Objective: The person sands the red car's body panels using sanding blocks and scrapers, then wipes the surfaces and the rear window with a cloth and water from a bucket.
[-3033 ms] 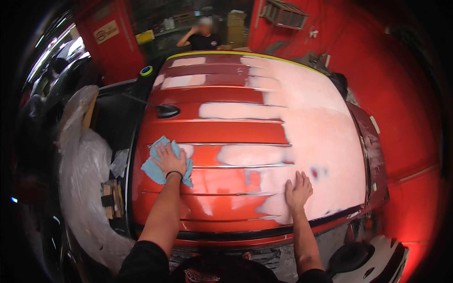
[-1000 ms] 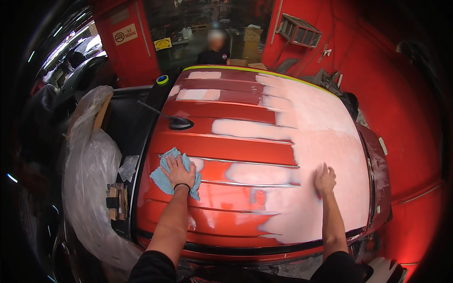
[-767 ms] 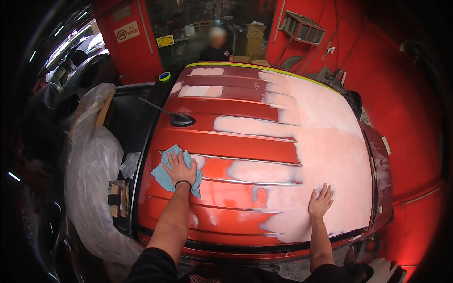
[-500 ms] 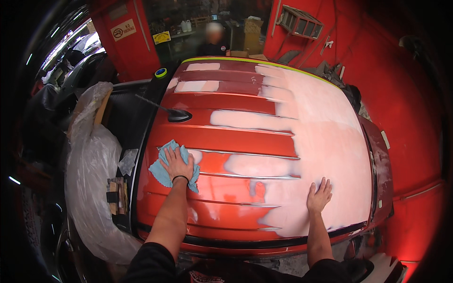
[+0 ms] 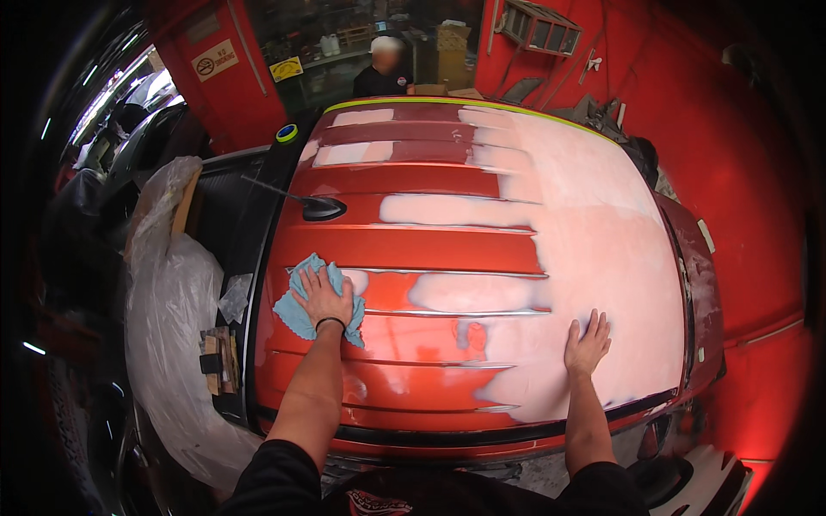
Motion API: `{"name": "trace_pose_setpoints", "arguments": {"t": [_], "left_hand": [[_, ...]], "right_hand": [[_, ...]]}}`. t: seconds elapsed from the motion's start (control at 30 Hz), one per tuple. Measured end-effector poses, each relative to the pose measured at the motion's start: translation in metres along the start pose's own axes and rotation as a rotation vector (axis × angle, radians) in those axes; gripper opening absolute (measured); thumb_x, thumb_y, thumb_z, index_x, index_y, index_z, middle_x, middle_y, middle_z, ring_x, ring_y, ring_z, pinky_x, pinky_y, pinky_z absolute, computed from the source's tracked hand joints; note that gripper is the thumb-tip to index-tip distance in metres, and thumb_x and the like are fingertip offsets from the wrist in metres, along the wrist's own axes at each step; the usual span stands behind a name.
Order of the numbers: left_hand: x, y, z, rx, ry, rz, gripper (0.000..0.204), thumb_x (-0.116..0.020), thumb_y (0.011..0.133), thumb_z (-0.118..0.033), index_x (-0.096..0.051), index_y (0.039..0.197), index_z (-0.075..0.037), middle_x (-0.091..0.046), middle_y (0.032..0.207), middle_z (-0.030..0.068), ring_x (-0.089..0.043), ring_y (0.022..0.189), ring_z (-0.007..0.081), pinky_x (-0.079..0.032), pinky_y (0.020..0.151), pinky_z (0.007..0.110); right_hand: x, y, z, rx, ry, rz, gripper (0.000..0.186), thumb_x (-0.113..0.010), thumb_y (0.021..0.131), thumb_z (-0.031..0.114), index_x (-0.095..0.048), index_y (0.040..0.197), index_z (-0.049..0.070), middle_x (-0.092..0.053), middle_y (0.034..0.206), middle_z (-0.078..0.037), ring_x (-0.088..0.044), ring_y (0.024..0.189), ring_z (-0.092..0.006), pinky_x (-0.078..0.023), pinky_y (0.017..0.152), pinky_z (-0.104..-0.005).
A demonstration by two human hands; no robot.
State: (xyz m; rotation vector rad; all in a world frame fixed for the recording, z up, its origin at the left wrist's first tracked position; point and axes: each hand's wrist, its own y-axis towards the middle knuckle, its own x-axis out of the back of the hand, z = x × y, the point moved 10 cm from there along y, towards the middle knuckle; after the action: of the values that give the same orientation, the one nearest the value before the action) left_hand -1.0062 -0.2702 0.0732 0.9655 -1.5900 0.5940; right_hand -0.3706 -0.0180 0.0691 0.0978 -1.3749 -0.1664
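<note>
The car roof (image 5: 430,252) spreads before me, orange-red and ribbed, with pale pink sanded-looking patches. My left hand (image 5: 325,299) lies flat with fingers spread on a light blue cloth (image 5: 293,318), pressing it to the roof's left part. The cloth's crumpled edges show around the hand. On the wide pale area (image 5: 602,241) at the right rests my right hand (image 5: 588,346), fingers stretched out and nothing in it. A black antenna (image 5: 323,208) with a thin rod stands on the roof beyond the cloth.
Clear plastic sheeting (image 5: 175,301) and stacked wood blocks (image 5: 219,361) are at the left. A tape roll (image 5: 286,133) sits at the roof's far left corner. Behind the car is another person (image 5: 383,73). Red walls (image 5: 714,172) rise at the right; a metal-framed box (image 5: 540,30) hangs there.
My right hand has shifted slightly forward and right over the pale area. The left hand stays flat on the cloth in about the same spot. The view has tilted slightly.
</note>
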Motion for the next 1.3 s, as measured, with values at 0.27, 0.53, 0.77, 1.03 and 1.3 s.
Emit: {"name": "trace_pose_setpoints", "arguments": {"t": [0.27, 0.53, 0.77, 1.03, 1.3], "left_hand": [[-0.0014, 0.0000, -0.0001, 0.008, 0.020, 0.023, 0.080, -0.051, 0.097, -0.056, -0.042, 0.161, -0.008, -0.030, 0.172, 0.0198, -0.013, 0.164, 0.0360, 0.001, 0.128, 0.066], [-0.0032, 0.0004, -0.0003, 0.007, 0.064, 0.018, 0.081, -0.048, 0.099, -0.060, -0.041, 0.162, -0.009, -0.033, 0.171, 0.0198, -0.015, 0.164, 0.0332, 0.000, 0.129, 0.065], [-0.0015, 0.0008, 0.0002, 0.007, 0.012, 0.016, 0.079, -0.052, 0.097, -0.055, -0.044, 0.160, -0.008, -0.030, 0.173, 0.0204, -0.013, 0.164, 0.0355, 0.000, 0.129, 0.066], [-0.0011, 0.0005, 0.0009, 0.013, 0.004, 0.013, 0.080, -0.052, 0.097, -0.056, -0.044, 0.160, -0.008, -0.031, 0.172, 0.0203, -0.013, 0.164, 0.0353, 0.000, 0.128, 0.066], [0.0003, 0.0024, 0.0040, 0.012, 0.014, 0.010, 0.080, -0.052, 0.097, -0.057, -0.043, 0.160, -0.008, -0.031, 0.172, 0.0206, -0.013, 0.164, 0.0352, -0.002, 0.128, 0.067]], "right_hand": [[0.0036, -0.0004, 0.0011, -0.004, 0.034, -0.006, 0.071, -0.055, 0.103, 0.049, -0.039, 0.164, 0.014, -0.031, 0.172, -0.016, -0.022, 0.161, -0.0382, -0.014, 0.130, -0.0586], [0.0050, -0.0007, 0.0013, -0.019, 0.054, -0.002, 0.071, -0.055, 0.103, 0.048, -0.040, 0.164, 0.014, -0.031, 0.172, -0.015, -0.022, 0.161, -0.0371, -0.013, 0.130, -0.0579], [0.0038, -0.0004, 0.0014, -0.023, 0.037, 0.014, 0.072, -0.056, 0.102, 0.049, -0.039, 0.164, 0.015, -0.031, 0.172, -0.015, -0.022, 0.161, -0.0371, -0.013, 0.131, -0.0579], [0.0014, 0.0002, 0.0003, -0.034, 0.007, 0.018, 0.072, -0.054, 0.103, 0.050, -0.037, 0.165, 0.018, -0.030, 0.173, -0.013, -0.022, 0.161, -0.0355, -0.013, 0.130, -0.0571], [-0.0003, 0.0011, 0.0043, -0.017, 0.005, 0.004, 0.073, -0.055, 0.103, 0.052, -0.037, 0.165, 0.017, -0.031, 0.172, -0.013, -0.023, 0.161, -0.0369, -0.014, 0.130, -0.0587]]}}
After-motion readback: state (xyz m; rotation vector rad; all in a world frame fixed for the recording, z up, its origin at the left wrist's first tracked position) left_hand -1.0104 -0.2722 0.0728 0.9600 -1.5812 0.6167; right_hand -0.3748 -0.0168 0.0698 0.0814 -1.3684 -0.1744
